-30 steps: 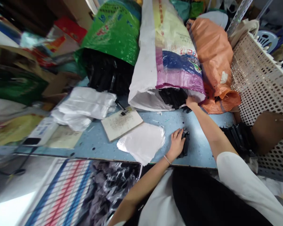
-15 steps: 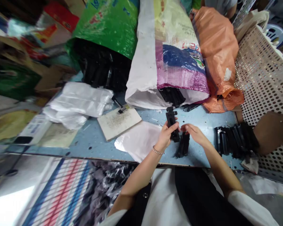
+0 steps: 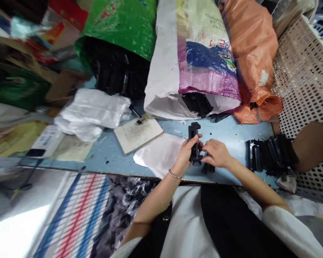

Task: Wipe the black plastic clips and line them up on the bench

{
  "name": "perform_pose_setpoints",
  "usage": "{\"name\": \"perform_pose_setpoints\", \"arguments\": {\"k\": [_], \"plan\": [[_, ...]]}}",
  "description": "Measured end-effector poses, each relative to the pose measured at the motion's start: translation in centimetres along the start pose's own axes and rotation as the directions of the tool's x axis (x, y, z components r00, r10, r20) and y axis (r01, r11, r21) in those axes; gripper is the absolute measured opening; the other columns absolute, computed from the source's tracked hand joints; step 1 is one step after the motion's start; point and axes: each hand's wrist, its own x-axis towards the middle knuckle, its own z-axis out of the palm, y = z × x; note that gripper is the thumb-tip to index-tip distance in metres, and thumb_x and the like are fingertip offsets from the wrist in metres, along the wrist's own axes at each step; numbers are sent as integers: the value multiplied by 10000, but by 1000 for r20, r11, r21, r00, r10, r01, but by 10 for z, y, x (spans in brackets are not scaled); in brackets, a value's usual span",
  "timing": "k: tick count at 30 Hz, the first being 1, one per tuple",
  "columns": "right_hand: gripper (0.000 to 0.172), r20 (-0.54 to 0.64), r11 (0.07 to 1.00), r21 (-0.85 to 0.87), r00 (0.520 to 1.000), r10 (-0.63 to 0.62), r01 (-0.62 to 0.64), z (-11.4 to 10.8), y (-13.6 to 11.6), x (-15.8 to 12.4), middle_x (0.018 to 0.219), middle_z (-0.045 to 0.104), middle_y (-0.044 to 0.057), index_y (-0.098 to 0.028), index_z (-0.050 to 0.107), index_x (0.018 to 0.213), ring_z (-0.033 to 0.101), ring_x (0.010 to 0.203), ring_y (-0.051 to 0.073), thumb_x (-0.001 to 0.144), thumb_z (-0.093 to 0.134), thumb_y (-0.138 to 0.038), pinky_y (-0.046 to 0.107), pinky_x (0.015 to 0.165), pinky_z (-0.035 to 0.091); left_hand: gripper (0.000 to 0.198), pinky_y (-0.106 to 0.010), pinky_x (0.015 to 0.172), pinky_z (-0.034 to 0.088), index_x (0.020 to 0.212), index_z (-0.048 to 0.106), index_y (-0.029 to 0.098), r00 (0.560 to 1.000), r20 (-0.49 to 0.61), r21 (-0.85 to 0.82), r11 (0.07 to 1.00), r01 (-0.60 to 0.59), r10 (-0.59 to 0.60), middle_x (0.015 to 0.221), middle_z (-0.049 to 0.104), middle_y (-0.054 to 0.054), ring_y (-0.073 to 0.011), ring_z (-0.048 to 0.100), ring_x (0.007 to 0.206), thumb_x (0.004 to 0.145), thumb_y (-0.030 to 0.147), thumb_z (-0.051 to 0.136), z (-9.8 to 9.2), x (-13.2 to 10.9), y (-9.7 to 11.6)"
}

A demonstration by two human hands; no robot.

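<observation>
In my left hand (image 3: pixel 187 148) is a long black plastic part (image 3: pixel 195 139), held upright with a slot down its middle and a wider end at top and bottom. My right hand (image 3: pixel 216 153) is beside its lower right side, fingers curled in and thumb close to the part's bottom end. Whatever those fingertips hold, if anything, is hidden. Below the right hand more black pieces (image 3: pixel 209 168) lie on the blue table (image 3: pixel 228 132), partly covered. A thin white sheet (image 3: pixel 161 154) lies left of my left hand.
Behind the hands a white and purple sack (image 3: pixel 164 71) opens toward me with black parts inside. A green sack (image 3: pixel 123 28) and an orange sack (image 3: pixel 258 53) flank it. Black parts (image 3: pixel 271 154) stand in a row by the perforated crate (image 3: pixel 307 82). A pale board (image 3: pixel 138 134) lies left.
The black part has turned slightly more upright in my left hand. My right hand has moved down toward its lower end, curling its fingers. The whole view has shifted a little.
</observation>
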Motion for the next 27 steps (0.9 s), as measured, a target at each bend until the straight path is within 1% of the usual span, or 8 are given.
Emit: {"name": "perform_pose_setpoints", "arguments": {"k": [5, 7, 10, 15, 18, 22, 24, 27], "plan": [[470, 77, 986, 47, 985, 153, -157, 20, -7, -18, 769, 638, 57, -216, 619, 844, 555, 720, 190, 1071, 250, -396, 310, 709, 407, 661, -227, 619, 504, 1283, 511, 188, 974, -139, 185, 971, -150, 176, 920, 662, -7, -110, 620, 676, 769, 518, 763, -17, 15, -29], [412, 93, 968, 8, 964, 250, -252, 11, 20, -7, 824, 660, 51, -218, 647, 931, 578, 767, 192, 1069, 282, -352, 301, 730, 428, 633, -283, 773, 556, 1323, 455, 211, 934, -202, 324, 920, -221, 296, 1043, 664, -32, -156, 668, 855, 809, 450, 736, -28, 23, -47], [323, -66, 896, -229, 924, 377, -381, -10, 82, 20, 1152, 660, 135, -168, 645, 1187, 565, 1028, 263, 1015, 373, -197, 361, 856, 448, 434, -425, 1028, 503, 1277, 522, 174, 923, -106, 572, 782, -249, 371, 1197, 649, -107, -242, 632, 1137, 894, 354, 617, -42, 33, -74], [372, 84, 849, -472, 946, 313, -238, -35, 149, 50, 1161, 650, 176, -128, 657, 1260, 519, 1087, 317, 937, 476, -91, 441, 965, 433, 509, -513, 1226, 304, 1424, 462, 161, 855, 81, 841, 425, -334, 512, 1535, 401, -175, -290, 360, 1469, 922, 216, 526, -48, 30, -95], [247, -17, 902, -374, 975, 224, -214, -46, 133, 44, 1049, 662, 154, -142, 690, 1152, 551, 1031, 312, 951, 566, -214, 453, 930, 463, 543, -520, 1236, 289, 1481, 403, 207, 841, 164, 857, 348, -381, 516, 1537, 409, -155, -279, 349, 1480, 958, 291, 524, -41, 25, -78], [330, -250, 989, -12, 958, 142, -150, -61, 67, 27, 973, 666, 75, -214, 653, 1167, 601, 850, 226, 959, 594, -464, 359, 753, 508, 847, -524, 1243, 237, 1558, 243, 217, 785, 297, 776, 342, -530, 543, 1631, 269, -163, -325, 209, 1537, 881, 512, 657, -16, 18, -33], [349, -289, 992, 75, 950, 116, -99, -64, 39, 23, 905, 665, 54, -224, 659, 1108, 595, 773, 198, 965, 560, -527, 328, 692, 490, 799, -487, 1189, 331, 1509, 330, 203, 796, 350, 669, 462, -582, 494, 1554, 404, -160, -331, 350, 1467, 873, 571, 643, 0, 14, -15], [416, -358, 997, 34, 930, 80, -73, -61, 19, 26, 731, 612, 45, -207, 636, 847, 546, 684, 189, 977, 499, -578, 331, 655, 443, 496, -364, 892, 525, 1232, 559, 183, 884, 345, 537, 707, -461, 315, 1060, 682, -76, -238, 653, 995, 946, 586, 512, 17, 7, -2]]}}
